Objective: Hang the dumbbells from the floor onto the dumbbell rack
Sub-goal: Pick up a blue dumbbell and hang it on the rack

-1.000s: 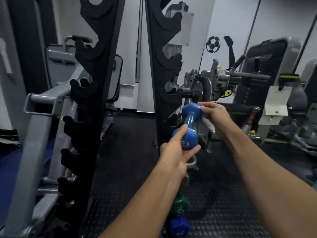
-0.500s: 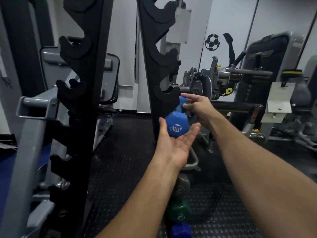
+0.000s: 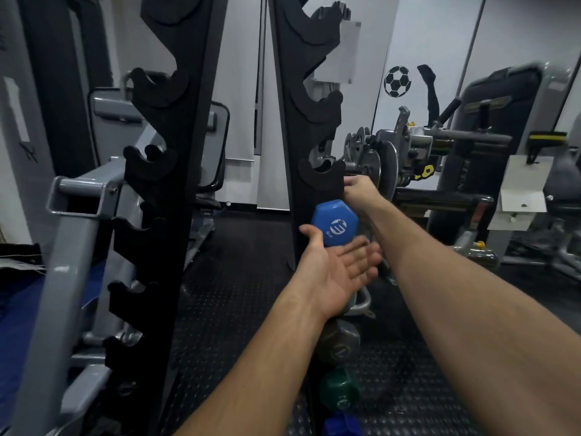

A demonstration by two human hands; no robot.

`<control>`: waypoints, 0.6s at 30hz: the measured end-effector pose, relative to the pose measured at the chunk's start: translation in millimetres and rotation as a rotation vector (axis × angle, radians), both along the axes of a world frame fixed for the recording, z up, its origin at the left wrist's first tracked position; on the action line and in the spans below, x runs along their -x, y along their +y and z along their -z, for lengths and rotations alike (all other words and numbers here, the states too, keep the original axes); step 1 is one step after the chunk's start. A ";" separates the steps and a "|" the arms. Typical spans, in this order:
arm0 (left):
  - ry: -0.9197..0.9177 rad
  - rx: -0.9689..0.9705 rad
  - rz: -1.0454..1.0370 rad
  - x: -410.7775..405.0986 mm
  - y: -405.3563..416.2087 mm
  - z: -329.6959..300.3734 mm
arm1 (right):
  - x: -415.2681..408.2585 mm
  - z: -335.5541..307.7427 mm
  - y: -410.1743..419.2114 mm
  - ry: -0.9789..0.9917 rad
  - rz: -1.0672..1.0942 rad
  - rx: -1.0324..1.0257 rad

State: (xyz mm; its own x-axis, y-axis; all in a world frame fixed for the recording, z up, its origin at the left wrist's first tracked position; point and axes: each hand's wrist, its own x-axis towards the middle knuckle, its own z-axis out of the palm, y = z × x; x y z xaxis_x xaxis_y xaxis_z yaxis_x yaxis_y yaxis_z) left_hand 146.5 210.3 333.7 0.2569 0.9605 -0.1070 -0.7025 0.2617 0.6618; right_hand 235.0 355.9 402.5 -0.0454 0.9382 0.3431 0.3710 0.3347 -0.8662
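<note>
**Blue dumbbell going onto the rack**

While reaching forward from the bottom edge, cupping the near end of the blue dumbbell [image 3: 334, 223] from below with the left hand [image 3: 338, 272]: palm turned up, fingers straight and spread, thumb lying against the weight's left face. Pointing away from the camera with its hexagonal end showing a white logo, and sitting at the right upright of the black dumbbell rack [image 3: 306, 146], just under one of its hooks. Whether already resting in a hook, impossible to say.

Hanging lower on the same upright, close to the camera: a dark grey dumbbell [image 3: 339, 344], a green dumbbell [image 3: 340, 392] beneath it, and another blue one [image 3: 341, 427] cut off at the bottom edge.

Reaching further in, past the blue weight, with the right hand [image 3: 358, 191], its fingers hidden behind the rack's edge and the weight, so grip not readable.

Standing to the left, the rack's other upright [image 3: 169, 152] with bare hooks. Lying beneath everything, black studded rubber floor [image 3: 226, 303]. Sitting beyond the rack, a grey weight machine [image 3: 418, 146], and on the white wall behind, a football sticker [image 3: 397, 81].
</note>
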 end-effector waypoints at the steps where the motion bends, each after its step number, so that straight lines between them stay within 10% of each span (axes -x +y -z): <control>1: 0.074 0.007 -0.020 4.5 -0.5 0.8 | 1.4 -0.5 -4.0 -0.036 -0.019 0.006; 18: 0.995 -0.258 -0.608 54.7 -14.0 33.6 | -31.3 40.1 -38.7 0.091 0.084 -0.133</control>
